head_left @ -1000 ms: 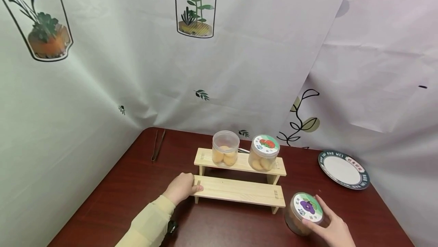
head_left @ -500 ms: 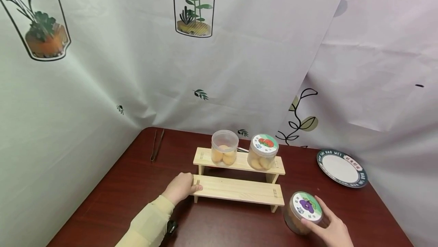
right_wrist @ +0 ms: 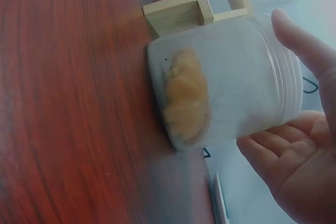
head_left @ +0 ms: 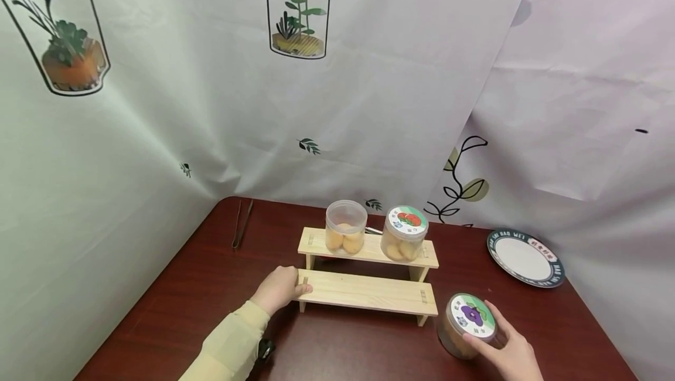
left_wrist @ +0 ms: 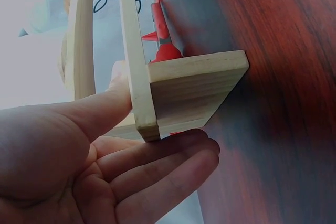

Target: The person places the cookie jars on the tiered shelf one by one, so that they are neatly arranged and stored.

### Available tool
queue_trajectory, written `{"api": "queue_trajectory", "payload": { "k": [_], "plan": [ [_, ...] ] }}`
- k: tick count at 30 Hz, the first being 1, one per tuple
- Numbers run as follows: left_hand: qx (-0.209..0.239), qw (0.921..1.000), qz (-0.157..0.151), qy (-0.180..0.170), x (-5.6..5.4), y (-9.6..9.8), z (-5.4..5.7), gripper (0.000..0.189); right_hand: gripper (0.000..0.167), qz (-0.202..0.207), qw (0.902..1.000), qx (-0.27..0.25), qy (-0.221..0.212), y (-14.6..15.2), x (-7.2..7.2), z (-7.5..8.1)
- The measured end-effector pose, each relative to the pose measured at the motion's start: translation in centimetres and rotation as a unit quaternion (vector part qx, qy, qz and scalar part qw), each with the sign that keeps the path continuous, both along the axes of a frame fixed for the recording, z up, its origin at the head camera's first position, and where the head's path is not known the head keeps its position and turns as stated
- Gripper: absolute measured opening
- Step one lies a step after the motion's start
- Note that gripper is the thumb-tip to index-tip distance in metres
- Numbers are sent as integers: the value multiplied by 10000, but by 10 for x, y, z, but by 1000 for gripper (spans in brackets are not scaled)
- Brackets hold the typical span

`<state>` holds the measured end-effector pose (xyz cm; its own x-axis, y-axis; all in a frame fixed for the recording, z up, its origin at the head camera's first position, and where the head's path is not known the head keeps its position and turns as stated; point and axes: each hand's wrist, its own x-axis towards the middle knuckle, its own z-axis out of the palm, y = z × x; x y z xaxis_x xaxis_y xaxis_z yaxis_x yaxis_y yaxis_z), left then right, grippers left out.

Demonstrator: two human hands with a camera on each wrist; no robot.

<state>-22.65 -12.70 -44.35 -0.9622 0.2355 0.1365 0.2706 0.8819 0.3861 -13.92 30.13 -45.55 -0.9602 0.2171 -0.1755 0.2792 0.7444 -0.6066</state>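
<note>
My left hand (head_left: 278,290) grips the left end of the lower board of a two-step wooden display shelf (head_left: 364,292). In the left wrist view the thumb lies over the board, with the fingers (left_wrist: 168,177) below it. On the right, my right hand (head_left: 508,349) holds a clear jar (head_left: 454,337) by its upper part, thumb and fingers on opposite sides. Its lid (head_left: 473,315) shows a purple picture on green and white. Through the wall of this jar (right_wrist: 236,77) tan cookies (right_wrist: 186,95) show at the bottom. The jar stands low over the table, slightly tilted.
The upper step carries an open jar of cookies (head_left: 345,237) and a tomato-lidded jar (head_left: 405,234). Metal tongs (head_left: 241,225) lie at the back left. A rimmed plate (head_left: 526,258) is at right. A red-and-grey item (left_wrist: 165,38) shows behind the shelf's leg.
Everything shifts very slightly with the head camera. Both hands keep their holds, the left on the shelf and the right on the jar.
</note>
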Motion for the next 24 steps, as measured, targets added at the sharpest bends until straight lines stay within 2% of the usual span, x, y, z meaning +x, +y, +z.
{"api": "queue_trajectory", "payload": {
  "k": [14, 24],
  "plan": [
    [39, 9999, 20, -119, -2, 3, 3, 37, 100, -86, 9998, 156, 118, 0, 2, 3],
    [-41, 9997, 135, -204, 0, -1, -1, 36, 103, -150, 9996, 187, 177, -4, 3, 2]
  ]
}}
